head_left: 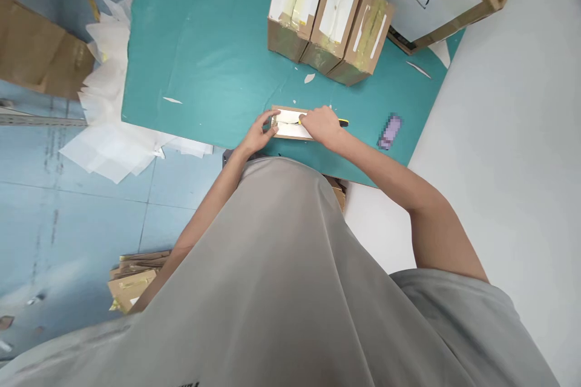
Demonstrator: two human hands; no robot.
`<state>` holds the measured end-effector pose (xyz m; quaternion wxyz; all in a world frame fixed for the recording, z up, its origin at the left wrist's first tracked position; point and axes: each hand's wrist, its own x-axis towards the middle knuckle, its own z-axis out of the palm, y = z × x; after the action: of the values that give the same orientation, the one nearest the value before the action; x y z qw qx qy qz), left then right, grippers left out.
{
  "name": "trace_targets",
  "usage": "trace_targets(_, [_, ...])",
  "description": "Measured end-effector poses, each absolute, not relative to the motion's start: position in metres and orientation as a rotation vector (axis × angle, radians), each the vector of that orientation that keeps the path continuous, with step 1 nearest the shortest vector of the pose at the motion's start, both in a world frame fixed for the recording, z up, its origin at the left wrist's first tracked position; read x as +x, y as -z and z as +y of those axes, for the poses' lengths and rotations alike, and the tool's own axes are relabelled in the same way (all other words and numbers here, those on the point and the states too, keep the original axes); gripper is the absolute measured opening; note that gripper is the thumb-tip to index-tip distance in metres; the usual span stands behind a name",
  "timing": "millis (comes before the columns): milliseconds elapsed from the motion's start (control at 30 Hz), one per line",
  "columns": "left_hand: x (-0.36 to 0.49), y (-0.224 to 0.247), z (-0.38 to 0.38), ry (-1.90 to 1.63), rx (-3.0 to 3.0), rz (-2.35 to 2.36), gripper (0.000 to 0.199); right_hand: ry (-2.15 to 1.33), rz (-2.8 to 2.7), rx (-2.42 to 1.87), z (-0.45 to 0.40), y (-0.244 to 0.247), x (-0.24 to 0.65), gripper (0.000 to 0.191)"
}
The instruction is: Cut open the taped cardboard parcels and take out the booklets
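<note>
A small cardboard box (pixel 289 130) with white labels on its top lies near the front edge of the green table (pixel 204 48). My left hand (pixel 258 133) grips the box's left end, fingers and thumb on either side of it. Over the right part of the box, my right hand (pixel 323 125) is closed round a yellow and black cutter (pixel 344 123), whose back end sticks out to the right of the hand. The cutter's front end rests at the middle seam between the labels; its blade is too small to make out.
Three taped cartons (pixel 333 18) stand at the back of the table, beside a larger box (pixel 422 0) with a printed sign. A blurred purple object (pixel 390 132) lies at right. White sheets (pixel 109 97) and flattened cardboard (pixel 136 281) are at left on the floor.
</note>
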<state>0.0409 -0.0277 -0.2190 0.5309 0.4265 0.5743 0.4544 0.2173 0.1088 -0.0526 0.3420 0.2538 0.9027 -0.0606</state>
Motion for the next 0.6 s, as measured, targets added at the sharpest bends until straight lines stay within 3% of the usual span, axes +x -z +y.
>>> trace_targets(367, [0.043,0.220,-0.027,-1.123,0.999,1.359,0.061,0.113,2.220,0.830,0.118,0.037,0.294,0.040])
trace_targets(600, [0.034,0.220,-0.031,-1.155,0.892,1.372,0.066,0.279,2.322,1.017,0.124,0.038,0.320,0.040])
